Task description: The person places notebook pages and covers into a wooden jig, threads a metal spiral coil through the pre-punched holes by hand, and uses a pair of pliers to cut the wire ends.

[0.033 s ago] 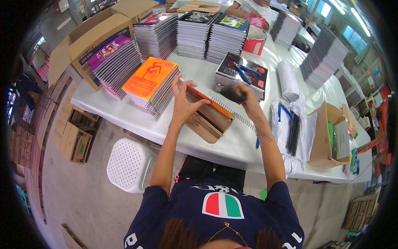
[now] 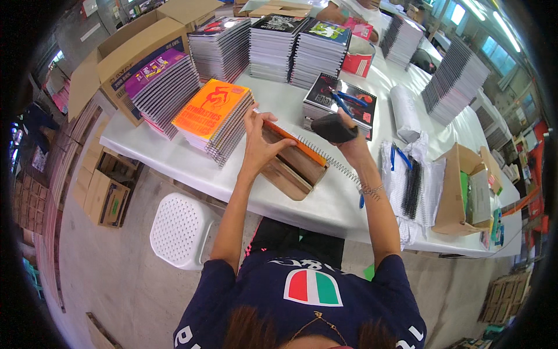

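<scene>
In a wooden holder [image 2: 290, 183] at the near edge of the table stands a notebook with an orange cover [image 2: 314, 155]. My left hand [image 2: 263, 138] grips its left end, thumb on the near side and fingers on the far side. A metal spiral coil [image 2: 344, 167] runs along the notebook's upper edge, and its loose end trails right to my right wrist. My right hand [image 2: 353, 141] is closed around a black rounded tool [image 2: 333, 128], held above the coil. Its exact kind is unclear. Behind it, blue-handled pliers [image 2: 349, 100] lie on a stack of black notebooks [image 2: 318, 106].
Left of my hands stand orange notebooks [image 2: 210, 113] and purple notebooks [image 2: 161, 81], beside an open carton [image 2: 110, 58]. More notebook stacks [image 2: 273, 49] line the back. To the right lie black coils [image 2: 411, 189] on white wrapping, and a small carton [image 2: 450, 198]. A white stool [image 2: 181, 231] stands below.
The black tool, blurred before, has turned in my right hand and now shows sharply, slightly right of its earlier place. My left hand and the notebook look unchanged.
</scene>
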Action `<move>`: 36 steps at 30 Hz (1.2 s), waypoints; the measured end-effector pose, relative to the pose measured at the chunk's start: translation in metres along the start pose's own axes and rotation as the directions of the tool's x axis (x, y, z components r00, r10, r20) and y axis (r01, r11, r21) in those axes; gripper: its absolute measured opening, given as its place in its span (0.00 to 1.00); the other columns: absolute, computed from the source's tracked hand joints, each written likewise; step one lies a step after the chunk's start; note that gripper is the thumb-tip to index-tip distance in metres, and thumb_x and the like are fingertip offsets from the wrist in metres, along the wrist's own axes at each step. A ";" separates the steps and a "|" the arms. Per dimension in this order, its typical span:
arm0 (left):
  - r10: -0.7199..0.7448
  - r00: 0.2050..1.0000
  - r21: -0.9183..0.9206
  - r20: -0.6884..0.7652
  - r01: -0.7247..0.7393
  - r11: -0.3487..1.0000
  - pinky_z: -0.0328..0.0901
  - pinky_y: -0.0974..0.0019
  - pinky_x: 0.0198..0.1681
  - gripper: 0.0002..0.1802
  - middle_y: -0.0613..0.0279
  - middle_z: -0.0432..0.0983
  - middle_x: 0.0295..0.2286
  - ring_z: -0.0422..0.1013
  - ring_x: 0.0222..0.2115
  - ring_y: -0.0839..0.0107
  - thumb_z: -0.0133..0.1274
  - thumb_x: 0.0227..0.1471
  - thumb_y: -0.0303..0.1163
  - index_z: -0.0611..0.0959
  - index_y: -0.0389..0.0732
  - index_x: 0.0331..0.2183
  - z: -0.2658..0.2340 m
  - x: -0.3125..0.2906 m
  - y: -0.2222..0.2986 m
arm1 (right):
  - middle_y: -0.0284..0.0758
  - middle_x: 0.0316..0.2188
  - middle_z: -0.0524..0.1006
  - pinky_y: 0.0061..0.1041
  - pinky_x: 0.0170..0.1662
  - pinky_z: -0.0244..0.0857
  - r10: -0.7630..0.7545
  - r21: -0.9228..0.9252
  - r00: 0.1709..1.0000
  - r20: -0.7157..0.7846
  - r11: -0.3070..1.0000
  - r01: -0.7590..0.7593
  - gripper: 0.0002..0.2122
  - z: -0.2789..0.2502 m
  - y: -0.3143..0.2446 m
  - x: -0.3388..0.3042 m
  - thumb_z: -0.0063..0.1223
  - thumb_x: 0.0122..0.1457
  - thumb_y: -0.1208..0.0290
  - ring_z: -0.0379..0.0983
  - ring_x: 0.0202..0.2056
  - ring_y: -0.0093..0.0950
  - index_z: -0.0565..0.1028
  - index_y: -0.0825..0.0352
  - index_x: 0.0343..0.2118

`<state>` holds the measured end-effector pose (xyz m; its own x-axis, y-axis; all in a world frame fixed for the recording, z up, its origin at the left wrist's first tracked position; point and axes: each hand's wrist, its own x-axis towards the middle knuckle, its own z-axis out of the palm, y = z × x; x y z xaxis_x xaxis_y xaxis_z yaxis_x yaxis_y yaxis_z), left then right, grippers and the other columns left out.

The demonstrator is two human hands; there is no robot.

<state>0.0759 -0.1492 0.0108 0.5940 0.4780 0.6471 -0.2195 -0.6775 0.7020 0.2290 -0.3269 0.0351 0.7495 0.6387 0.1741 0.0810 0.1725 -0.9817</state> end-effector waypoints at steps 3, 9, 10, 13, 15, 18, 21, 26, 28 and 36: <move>-0.024 0.999 -0.009 0.033 0.024 1.000 0.53 0.52 0.58 0.39 0.48 0.53 0.51 0.52 0.56 0.50 0.74 0.25 0.41 0.71 0.44 0.40 0.001 -0.001 -0.006 | 0.24 0.13 0.66 0.23 0.24 0.50 0.057 -0.423 0.953 0.297 0.903 0.078 0.25 0.011 -0.017 -0.003 0.48 0.61 0.54 0.58 0.19 0.18 0.70 0.70 0.13; 0.008 1.000 -0.015 0.017 -0.008 1.000 0.54 0.53 0.58 0.39 0.50 0.55 0.47 0.55 0.54 0.52 0.73 0.25 0.36 0.69 0.42 0.41 0.001 -0.003 -0.013 | 0.22 0.13 0.60 0.20 0.22 0.45 -0.078 -0.257 0.970 0.232 0.956 0.138 0.25 0.012 -0.023 -0.006 0.48 0.61 0.54 0.53 0.19 0.15 0.63 0.66 0.11; -0.002 1.000 -0.038 0.010 0.002 0.999 0.55 0.53 0.57 0.38 0.49 0.55 0.47 0.55 0.54 0.51 0.73 0.25 0.35 0.69 0.42 0.40 0.003 0.000 -0.013 | 0.21 0.14 0.60 0.20 0.23 0.44 -0.031 -0.329 0.963 0.268 0.937 0.122 0.24 0.020 -0.026 -0.001 0.48 0.61 0.55 0.52 0.19 0.14 0.64 0.64 0.11; 0.020 1.000 -0.024 0.016 -0.020 1.000 0.55 0.53 0.56 0.37 0.49 0.55 0.47 0.55 0.54 0.51 0.74 0.24 0.33 0.70 0.43 0.38 -0.006 0.005 -0.010 | 0.20 0.14 0.60 0.21 0.22 0.45 -0.143 0.018 0.956 0.255 0.990 0.143 0.23 0.024 -0.029 0.007 0.50 0.60 0.55 0.52 0.19 0.14 0.66 0.66 0.13; 0.016 0.999 -0.004 0.031 -0.016 1.000 0.55 0.53 0.56 0.36 0.50 0.55 0.46 0.55 0.54 0.51 0.74 0.24 0.33 0.70 0.43 0.37 -0.003 -0.004 -0.012 | 0.21 0.13 0.62 0.20 0.22 0.45 -0.030 -0.242 0.968 0.248 0.966 0.092 0.22 0.021 -0.025 0.004 0.51 0.59 0.56 0.54 0.19 0.13 0.67 0.62 0.12; 0.020 1.000 -0.131 -0.012 -0.022 0.991 0.55 0.53 0.56 0.36 0.50 0.55 0.47 0.55 0.53 0.52 0.74 0.24 0.33 0.70 0.43 0.37 -0.001 0.004 -0.021 | 0.23 0.14 0.64 0.22 0.21 0.48 -0.030 -0.430 0.968 0.248 0.892 0.138 0.22 0.026 -0.017 0.014 0.52 0.58 0.54 0.55 0.19 0.15 0.70 0.64 0.12; 0.014 1.000 -0.117 0.005 -0.013 0.993 0.56 0.54 0.55 0.36 0.51 0.56 0.46 0.56 0.53 0.53 0.74 0.24 0.33 0.70 0.43 0.37 -0.003 -0.008 -0.026 | 0.25 0.13 0.63 0.23 0.24 0.50 -0.087 -0.352 0.990 0.107 0.928 0.120 0.26 0.035 -0.024 -0.006 0.47 0.59 0.51 0.57 0.19 0.17 0.66 0.68 0.11; 0.011 0.999 -0.094 0.047 -0.006 0.996 0.56 0.57 0.57 0.34 0.54 0.54 0.47 0.56 0.53 0.57 0.70 0.28 0.25 0.69 0.43 0.39 -0.005 0.000 -0.025 | 0.32 0.12 0.68 0.26 0.25 0.57 -0.097 -0.209 0.983 0.154 0.969 0.128 0.29 0.021 -0.018 0.012 0.44 0.60 0.48 0.62 0.19 0.22 0.72 0.72 0.13; 0.000 0.999 -0.105 0.049 0.005 0.994 0.56 0.58 0.58 0.33 0.55 0.54 0.48 0.55 0.54 0.60 0.68 0.29 0.22 0.69 0.43 0.40 -0.002 -0.004 -0.027 | 0.39 0.13 0.71 0.31 0.27 0.59 -0.068 -0.655 0.980 0.188 0.735 0.177 0.29 0.033 -0.014 0.017 0.41 0.61 0.50 0.67 0.19 0.30 0.73 0.72 0.14; 0.017 0.997 -0.065 0.082 -0.012 0.998 0.54 0.60 0.58 0.33 0.55 0.54 0.48 0.56 0.53 0.61 0.69 0.30 0.25 0.69 0.42 0.41 -0.004 0.000 -0.026 | 0.45 0.18 0.76 0.41 0.34 0.66 -0.427 -0.920 0.890 0.161 0.262 0.292 0.26 0.046 0.000 0.013 0.40 0.61 0.51 0.73 0.24 0.44 0.79 0.68 0.17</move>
<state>0.0782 -0.1294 -0.0064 0.6513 0.4189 0.6327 -0.2765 -0.6455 0.7120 0.2082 -0.2842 0.0414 0.5266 0.6154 0.5864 0.8445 -0.4577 -0.2781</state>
